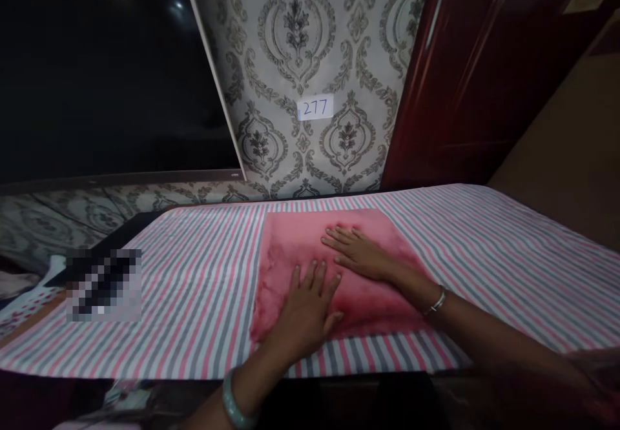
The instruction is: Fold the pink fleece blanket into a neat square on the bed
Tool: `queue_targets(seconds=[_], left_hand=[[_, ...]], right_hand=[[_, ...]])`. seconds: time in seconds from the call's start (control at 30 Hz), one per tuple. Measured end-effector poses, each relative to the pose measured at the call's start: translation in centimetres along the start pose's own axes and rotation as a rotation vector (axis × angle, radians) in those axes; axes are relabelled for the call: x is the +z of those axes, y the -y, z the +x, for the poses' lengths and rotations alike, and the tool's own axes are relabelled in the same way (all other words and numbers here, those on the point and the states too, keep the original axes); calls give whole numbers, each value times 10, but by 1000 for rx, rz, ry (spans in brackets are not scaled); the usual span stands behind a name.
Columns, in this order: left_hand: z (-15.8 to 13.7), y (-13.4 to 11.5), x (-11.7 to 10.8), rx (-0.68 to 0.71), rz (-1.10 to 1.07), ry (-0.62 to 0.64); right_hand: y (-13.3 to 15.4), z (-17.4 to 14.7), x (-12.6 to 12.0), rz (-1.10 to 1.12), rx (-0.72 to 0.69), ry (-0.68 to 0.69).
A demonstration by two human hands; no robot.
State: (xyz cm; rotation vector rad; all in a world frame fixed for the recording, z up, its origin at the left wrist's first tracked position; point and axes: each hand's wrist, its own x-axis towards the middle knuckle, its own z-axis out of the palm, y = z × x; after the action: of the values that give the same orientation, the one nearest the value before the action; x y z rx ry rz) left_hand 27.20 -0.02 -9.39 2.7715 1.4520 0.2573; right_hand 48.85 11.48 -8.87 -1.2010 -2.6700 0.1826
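A pink, plush-looking cloth (pixel 295 236) lies spread in a rough rectangle on a striped cover (pixel 208 275). Flat on its lower left part rests my left hand (pixel 307 307), fingers spread and pointing away from me. My right hand (pixel 358 254) lies farther up the cloth, its fingers stretched toward the left. Both palms face down on the fabric, and neither hand grips anything. Darker pink patches and a slightly wavy left edge show on the cloth. What lies beneath my palms is hidden.
A large dark screen (pixel 106 75) stands at the back left. Behind the striped surface rises a patterned wall (pixel 298 42) with a paper label (pixel 315 107) reading 277. A dark red glossy panel (pixel 450 81) is at the right. A blurred-out item (pixel 104 286) lies at the left.
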Motion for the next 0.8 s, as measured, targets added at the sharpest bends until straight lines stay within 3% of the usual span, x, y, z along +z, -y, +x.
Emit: queue_targets(seconds=[0.17,0.43,0.6,0.8], left_hand=[[-1,3,5,5,1,-21],[-4,2,5,-6,-31,5],[-5,3,5,3,-46,2],[-3,1,3,-11,-49,-10]], right_hand=[[-32,19,-5,-75,70,-10],[-81,34,-8,-88,479,-22],[-83,31,1,-62,509,-92],[-79,31,-6,-42,529,-58]])
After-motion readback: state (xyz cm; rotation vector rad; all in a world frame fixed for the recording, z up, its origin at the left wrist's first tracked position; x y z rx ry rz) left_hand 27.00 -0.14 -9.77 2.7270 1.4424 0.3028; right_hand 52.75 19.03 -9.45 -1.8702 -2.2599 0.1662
